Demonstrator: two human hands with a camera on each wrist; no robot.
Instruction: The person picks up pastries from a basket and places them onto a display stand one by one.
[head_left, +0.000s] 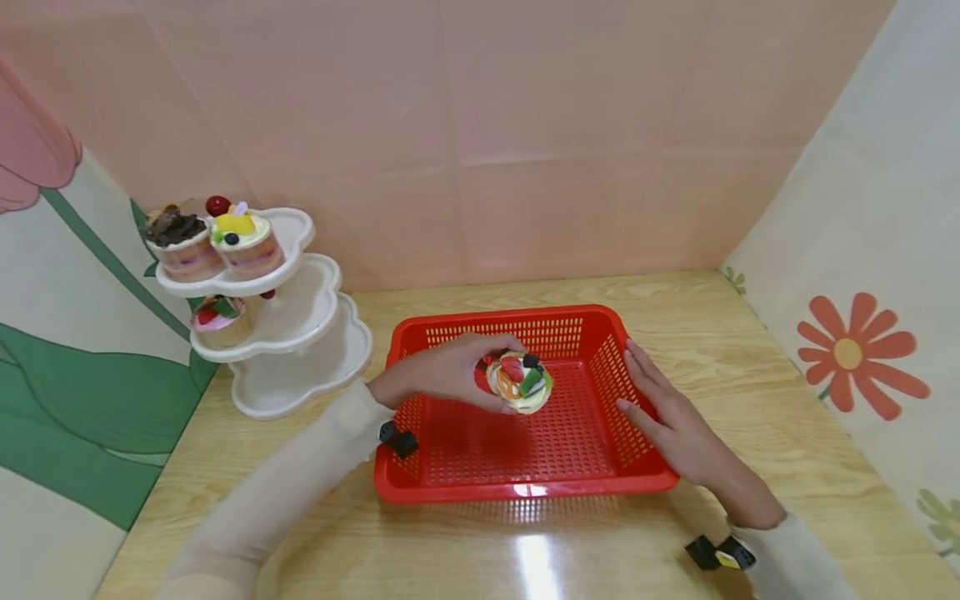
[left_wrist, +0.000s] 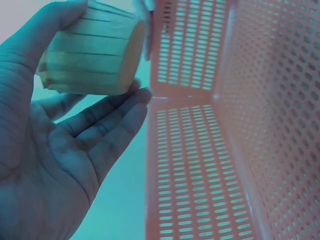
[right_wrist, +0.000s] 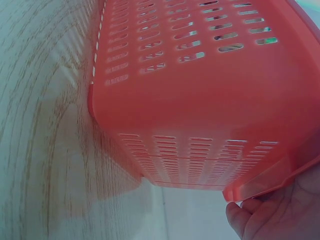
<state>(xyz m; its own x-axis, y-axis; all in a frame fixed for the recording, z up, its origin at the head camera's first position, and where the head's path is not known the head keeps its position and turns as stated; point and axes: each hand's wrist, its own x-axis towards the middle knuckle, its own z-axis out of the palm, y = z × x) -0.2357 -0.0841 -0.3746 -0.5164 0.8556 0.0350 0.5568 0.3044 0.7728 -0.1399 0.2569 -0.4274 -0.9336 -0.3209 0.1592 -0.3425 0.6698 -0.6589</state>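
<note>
In the head view my left hand (head_left: 450,372) grips a cupcake (head_left: 529,385) topped with cream and fruit, over the middle of a red plastic basket (head_left: 528,490). The left wrist view shows the cupcake's pale pleated wrapper (left_wrist: 92,52) between my thumb and fingers, tilted beside the slotted basket wall (left_wrist: 195,165). My right hand (head_left: 678,429) holds the basket's right rim, thumb over the top and fingers along the outside. In the right wrist view its fingertips (right_wrist: 239,216) sit under the lip of the basket (right_wrist: 200,105).
A white three-tier stand (head_left: 300,371) is at the left. Its top tier carries a chocolate-topped cake cup (head_left: 187,246) and a fruit-topped cake cup (head_left: 247,242); a cupcake (head_left: 220,323) sits on the middle tier. The wooden table (head_left: 675,308) meets the wall behind the basket.
</note>
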